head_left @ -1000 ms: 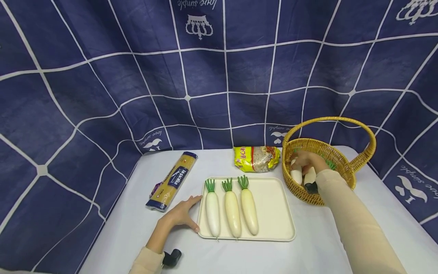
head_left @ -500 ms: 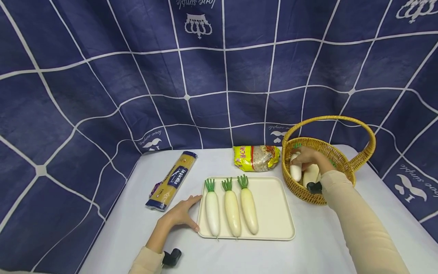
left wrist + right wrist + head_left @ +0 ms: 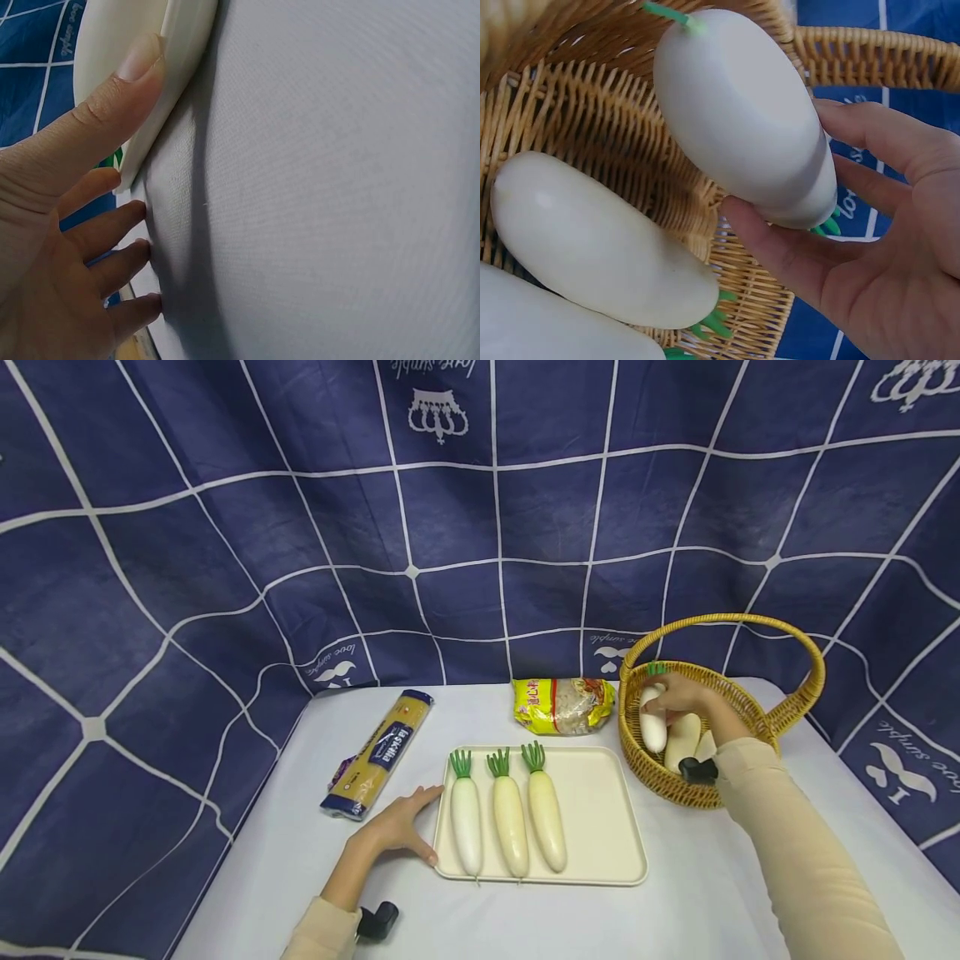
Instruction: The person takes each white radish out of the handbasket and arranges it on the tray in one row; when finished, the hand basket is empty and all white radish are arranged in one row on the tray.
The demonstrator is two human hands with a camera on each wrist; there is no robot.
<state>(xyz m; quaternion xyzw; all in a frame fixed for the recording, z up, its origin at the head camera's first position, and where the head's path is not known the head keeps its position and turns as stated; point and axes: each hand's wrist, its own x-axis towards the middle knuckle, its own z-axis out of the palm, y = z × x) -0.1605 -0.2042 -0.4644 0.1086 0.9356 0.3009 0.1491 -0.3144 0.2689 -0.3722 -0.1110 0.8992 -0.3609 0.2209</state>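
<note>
Quantity: six radishes in total. Three radishes (image 3: 511, 827) lie side by side on one cream tray (image 3: 596, 810), green tops pointing away from the person. Three are at one wicker basket (image 3: 660, 787): the gripped radish (image 3: 654, 731), at the basket's left inner side, and two loose radishes (image 3: 604, 240) lying inside.

Surroundings: two packages. A pasta pack (image 3: 378, 756) lies left of the tray; a yellow bag (image 3: 564, 706) lies behind it, near the basket. The basket handle (image 3: 720, 618) arches above the opening. The right sleeve (image 3: 795, 835) crosses the near rim and hides part of the interior.

Pose: the right hand (image 3: 686, 695) reaches into the basket, thumb and fingers closed around the radish near its leafy end. Whether this radish clears the basket floor cannot be determined. The left hand (image 3: 393, 828) is spread at the tray's left edge, thumb against the rim, grasping nothing.
</note>
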